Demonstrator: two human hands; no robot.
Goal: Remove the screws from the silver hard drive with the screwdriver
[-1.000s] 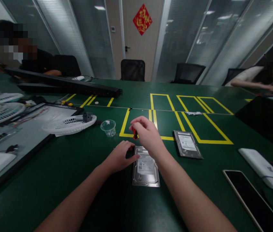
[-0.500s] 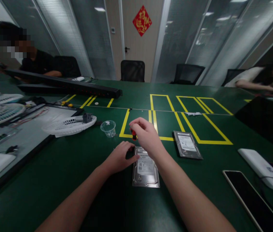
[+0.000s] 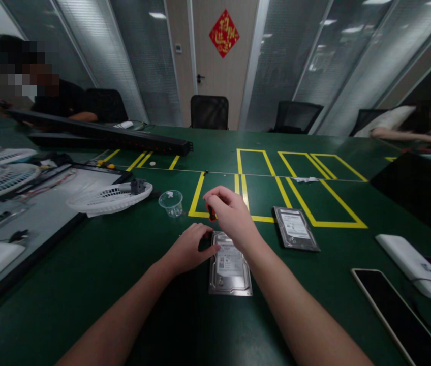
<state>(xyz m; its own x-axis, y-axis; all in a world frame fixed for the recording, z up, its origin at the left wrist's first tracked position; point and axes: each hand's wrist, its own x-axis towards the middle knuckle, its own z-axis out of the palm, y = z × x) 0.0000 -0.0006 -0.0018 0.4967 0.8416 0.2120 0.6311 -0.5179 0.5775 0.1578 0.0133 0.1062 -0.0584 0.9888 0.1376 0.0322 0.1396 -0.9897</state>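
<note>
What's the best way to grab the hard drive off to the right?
Probably by its two long edges, from above and the right. The right-hand drive lies flat, label up, with both edges straight and uncovered; the right hand is on its left, above the front drive.

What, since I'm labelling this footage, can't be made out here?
In the head view:
Upper end of the red-and-black tool: hidden by the right hand.
Far right corner of the near hard drive: behind the right hand.
Print on its label: too small, blurred.
Near end of the phone: cut off by the bottom edge.
</note>
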